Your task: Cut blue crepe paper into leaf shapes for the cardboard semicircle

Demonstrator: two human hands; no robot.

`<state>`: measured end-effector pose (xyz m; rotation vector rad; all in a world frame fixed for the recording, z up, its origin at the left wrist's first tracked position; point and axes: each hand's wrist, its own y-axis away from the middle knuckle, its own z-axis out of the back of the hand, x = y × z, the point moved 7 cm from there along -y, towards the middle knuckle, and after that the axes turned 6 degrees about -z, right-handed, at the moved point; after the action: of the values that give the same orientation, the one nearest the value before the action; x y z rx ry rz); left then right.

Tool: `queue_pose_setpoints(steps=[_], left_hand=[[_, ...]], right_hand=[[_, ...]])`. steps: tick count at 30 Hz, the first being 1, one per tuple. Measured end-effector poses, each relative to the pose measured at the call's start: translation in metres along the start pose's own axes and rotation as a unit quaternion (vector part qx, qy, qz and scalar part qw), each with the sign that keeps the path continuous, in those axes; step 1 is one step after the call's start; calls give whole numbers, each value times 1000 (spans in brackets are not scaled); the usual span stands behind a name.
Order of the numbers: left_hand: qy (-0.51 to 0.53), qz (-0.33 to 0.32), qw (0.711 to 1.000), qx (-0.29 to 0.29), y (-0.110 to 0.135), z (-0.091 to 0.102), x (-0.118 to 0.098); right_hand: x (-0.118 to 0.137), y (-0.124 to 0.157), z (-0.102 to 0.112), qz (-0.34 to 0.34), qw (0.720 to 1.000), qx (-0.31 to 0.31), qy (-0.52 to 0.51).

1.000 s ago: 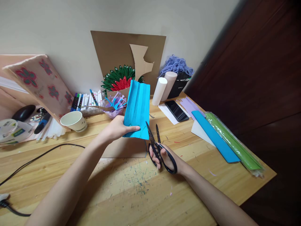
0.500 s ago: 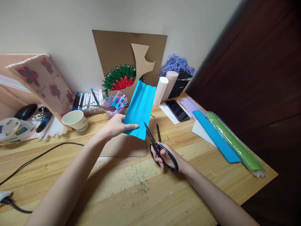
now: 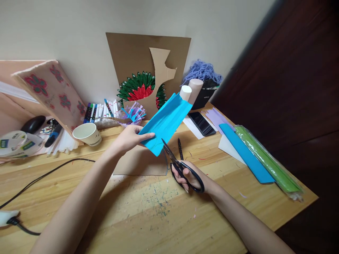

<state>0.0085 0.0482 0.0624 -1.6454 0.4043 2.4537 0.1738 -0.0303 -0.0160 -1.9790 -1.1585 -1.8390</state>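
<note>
My left hand pinches the lower left edge of a folded sheet of blue crepe paper, held in the air and tilted up to the right. My right hand grips the handles of black scissors. Their blades are spread apart, and the left blade tip touches the paper's lower corner. Below the paper a brown cardboard piece lies flat on the wooden table.
A cardboard sheet with a red-green paper flower leans on the wall. Markers, a paper cup, a bowl of paper strips, two white rolls, a phone, blue and green paper rolls and a black cable lie around.
My left hand has turned the blue paper from nearly upright to a slant up and to the right. The open scissors stayed at its lower corner and shifted slightly right.
</note>
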Motion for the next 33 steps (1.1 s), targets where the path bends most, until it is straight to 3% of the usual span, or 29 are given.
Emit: queue_pose_setpoints(steps=[7, 10, 19, 25, 33], left_hand=[[-28, -22, 998, -43, 0, 6, -2], [-62, -40, 996, -45, 0, 8, -4], [-95, -86, 992, 19, 4, 1, -16], [-113, -100, 988, 34, 4, 0, -15], [-122, -73, 987, 69, 4, -3, -10]], right_hand=[[5, 4, -5, -33, 999, -9, 17], [4, 5, -7, -45, 999, 13, 22], [-7, 8, -8, -9, 993, 106, 50], [-6, 8, -12, -27, 992, 117, 38], [-3, 13, -9, -45, 987, 115, 102]])
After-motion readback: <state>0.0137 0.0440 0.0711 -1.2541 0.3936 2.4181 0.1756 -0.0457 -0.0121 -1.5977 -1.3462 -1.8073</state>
